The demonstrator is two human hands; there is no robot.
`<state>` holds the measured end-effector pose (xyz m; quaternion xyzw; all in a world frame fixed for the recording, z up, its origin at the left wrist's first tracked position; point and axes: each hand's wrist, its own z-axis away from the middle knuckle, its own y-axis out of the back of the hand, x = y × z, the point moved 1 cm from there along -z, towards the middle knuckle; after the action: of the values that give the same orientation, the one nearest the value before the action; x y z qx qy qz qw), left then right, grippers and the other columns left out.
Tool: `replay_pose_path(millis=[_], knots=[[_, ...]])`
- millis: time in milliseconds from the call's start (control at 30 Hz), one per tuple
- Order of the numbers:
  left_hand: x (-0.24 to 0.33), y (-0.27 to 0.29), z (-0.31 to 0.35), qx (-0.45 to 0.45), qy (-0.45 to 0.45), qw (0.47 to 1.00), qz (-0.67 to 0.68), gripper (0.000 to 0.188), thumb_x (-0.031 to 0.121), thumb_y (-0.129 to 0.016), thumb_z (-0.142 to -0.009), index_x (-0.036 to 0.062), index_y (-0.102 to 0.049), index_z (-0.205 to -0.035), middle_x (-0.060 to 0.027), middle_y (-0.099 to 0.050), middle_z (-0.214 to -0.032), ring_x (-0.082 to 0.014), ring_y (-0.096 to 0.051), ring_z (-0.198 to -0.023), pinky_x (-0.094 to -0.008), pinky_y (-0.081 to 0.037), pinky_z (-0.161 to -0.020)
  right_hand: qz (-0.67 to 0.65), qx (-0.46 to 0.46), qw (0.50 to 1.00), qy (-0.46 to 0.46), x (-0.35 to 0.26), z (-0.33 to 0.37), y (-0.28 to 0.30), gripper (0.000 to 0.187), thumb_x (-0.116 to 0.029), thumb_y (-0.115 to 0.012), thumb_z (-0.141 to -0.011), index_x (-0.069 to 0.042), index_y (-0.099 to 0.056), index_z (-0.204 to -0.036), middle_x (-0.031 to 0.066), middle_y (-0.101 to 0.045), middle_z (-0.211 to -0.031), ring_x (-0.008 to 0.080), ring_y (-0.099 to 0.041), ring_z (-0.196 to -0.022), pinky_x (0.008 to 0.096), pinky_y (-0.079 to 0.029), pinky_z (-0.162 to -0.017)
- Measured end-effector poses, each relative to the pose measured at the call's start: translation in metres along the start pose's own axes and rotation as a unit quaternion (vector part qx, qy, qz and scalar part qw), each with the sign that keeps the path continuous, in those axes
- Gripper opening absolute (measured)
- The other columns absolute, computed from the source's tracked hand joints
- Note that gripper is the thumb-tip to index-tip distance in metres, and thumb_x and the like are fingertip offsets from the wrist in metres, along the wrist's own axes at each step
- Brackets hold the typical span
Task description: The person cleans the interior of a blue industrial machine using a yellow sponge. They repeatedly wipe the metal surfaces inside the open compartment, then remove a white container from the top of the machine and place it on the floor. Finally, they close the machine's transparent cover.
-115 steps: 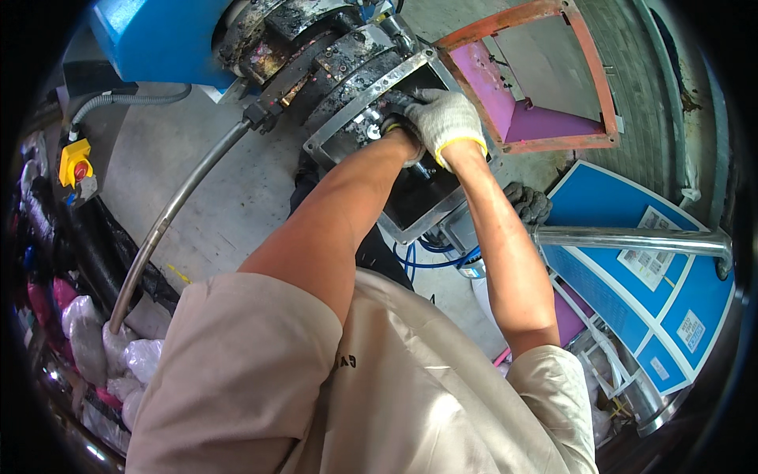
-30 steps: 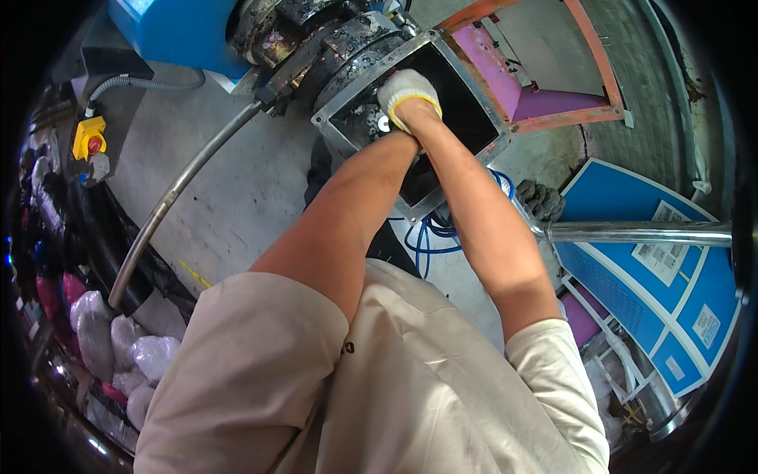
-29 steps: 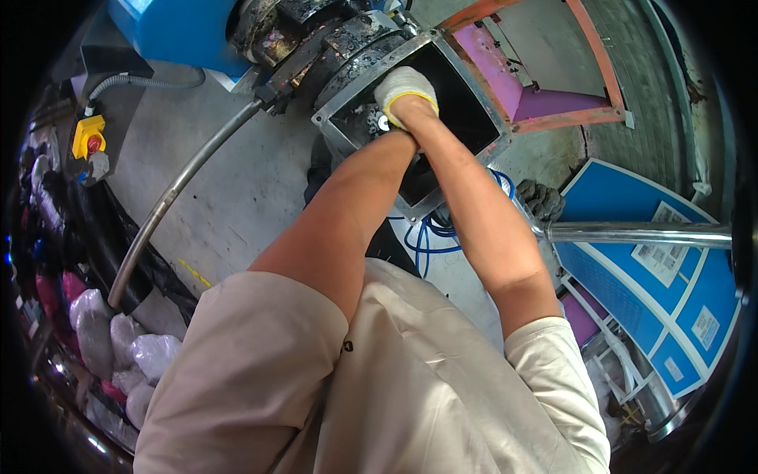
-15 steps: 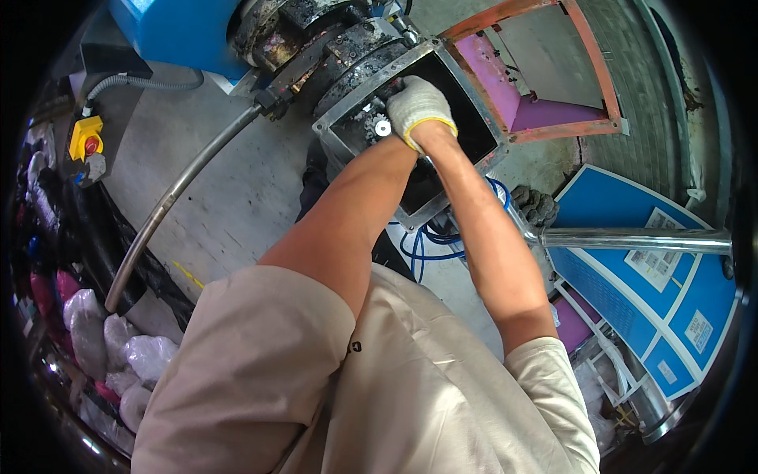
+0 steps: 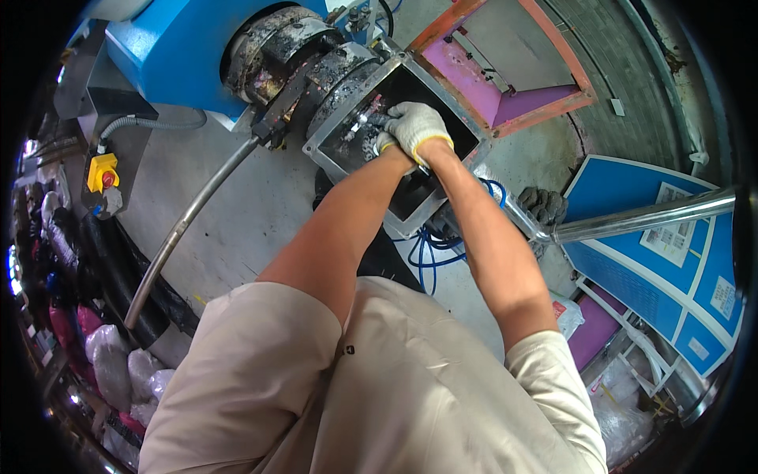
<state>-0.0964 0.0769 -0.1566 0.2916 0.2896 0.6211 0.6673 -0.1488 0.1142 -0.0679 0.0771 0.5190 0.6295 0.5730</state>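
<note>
Both hands wear white knit gloves with yellow cuffs and reach into an open square metal box [image 5: 345,165] fixed to a dirty machine head. My right hand [image 5: 421,127] has its fingers curled leftward, closed round something it hides. Under it is my left hand [image 5: 384,143], overlapped at the wrist, with only part of its glove showing and its fingers hidden. Just left of the gloves, a small shiny metal fitting [image 5: 361,125] sits on the inner face of the box. What the fingers grip cannot be made out.
A long metal bar [image 5: 189,221] slants down from the clamp at left. At right are an orange-edged frame [image 5: 580,79], a shiny pipe [image 5: 647,215] and blue panels [image 5: 624,272]. Blue hoses [image 5: 430,251] hang below the box. Bagged bundles [image 5: 110,359] lie at far left.
The view has shifted, with the machine now slightly lower and more of it showing. Part of my left glove has come into sight beside the right one. Both hands stay inside the box.
</note>
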Motion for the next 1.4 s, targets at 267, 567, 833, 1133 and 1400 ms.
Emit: replay_pose_path(millis=[267,567,833,1133,1400], knots=[[-0.01,0.006,0.036,0.046,-0.037,0.994,0.094,0.056,0.043,-0.052,-0.098,0.0161,-0.055,-0.147,-0.0117,-0.047,-0.16,-0.0273,-0.043,-0.148,-0.0487,-0.033,-0.121,-0.051,0.03,0.997,-0.054,-0.013,0.03,0.007,0.041,-0.032,-0.071,-0.086,-0.015,-0.075,-0.124,0.0181,-0.073,-0.12,0.0365,-0.068,-0.115,0.0426,-0.051,-0.102],[-0.053,0.056,0.184,0.047,-0.062,0.989,0.123,0.031,0.033,-0.056,-0.096,0.011,-0.072,-0.111,-0.0144,-0.072,-0.114,-0.0332,-0.067,-0.111,-0.0463,-0.051,-0.098,-0.056,0.06,0.996,-0.036,-0.022,0.038,-0.017,0.035,-0.022,-0.061,-0.09,-0.016,-0.075,-0.122,0.0182,-0.073,-0.118,0.0383,-0.069,-0.11,0.0481,-0.054,-0.097],[-0.066,0.017,0.179,0.209,-0.04,0.973,0.084,0.024,0.031,-0.058,-0.09,0.011,-0.071,-0.087,-0.0118,-0.068,-0.087,-0.0342,-0.065,-0.09,-0.0487,-0.049,-0.082,-0.057,0.067,0.991,-0.098,-0.031,0.036,-0.053,0.023,-0.017,-0.062,-0.092,-0.005,-0.074,-0.106,0.0232,-0.074,-0.11,0.0395,-0.073,-0.103,0.0496,-0.059,-0.087],[-0.066,0.008,0.179,0.32,-0.072,0.94,0.091,0.022,0.031,-0.062,-0.085,0.0117,-0.065,-0.075,-0.0114,-0.062,-0.077,-0.0341,-0.061,-0.08,-0.0498,-0.045,-0.071,-0.048,-0.041,0.986,-0.151,-0.035,0.04,-0.046,0.026,-0.015,-0.063,-0.092,-0.007,-0.078,-0.111,0.0184,-0.076,-0.116,0.034,-0.074,-0.108,0.0465,-0.061,-0.088],[-0.067,0.004,0.175,0.395,-0.132,0.899,0.136,0.016,0.026,-0.067,-0.083,0.0116,-0.065,-0.076,-0.0102,-0.06,-0.075,-0.0347,-0.059,-0.073,-0.0494,-0.045,-0.067,-0.129,-0.143,0.969,-0.153,-0.003,0.005,-0.052,0.041,-0.039,-0.062,-0.093,-0.007,-0.077,-0.115,0.0201,-0.073,-0.122,0.0383,-0.069,-0.117,0.0454,-0.055,-0.095]])
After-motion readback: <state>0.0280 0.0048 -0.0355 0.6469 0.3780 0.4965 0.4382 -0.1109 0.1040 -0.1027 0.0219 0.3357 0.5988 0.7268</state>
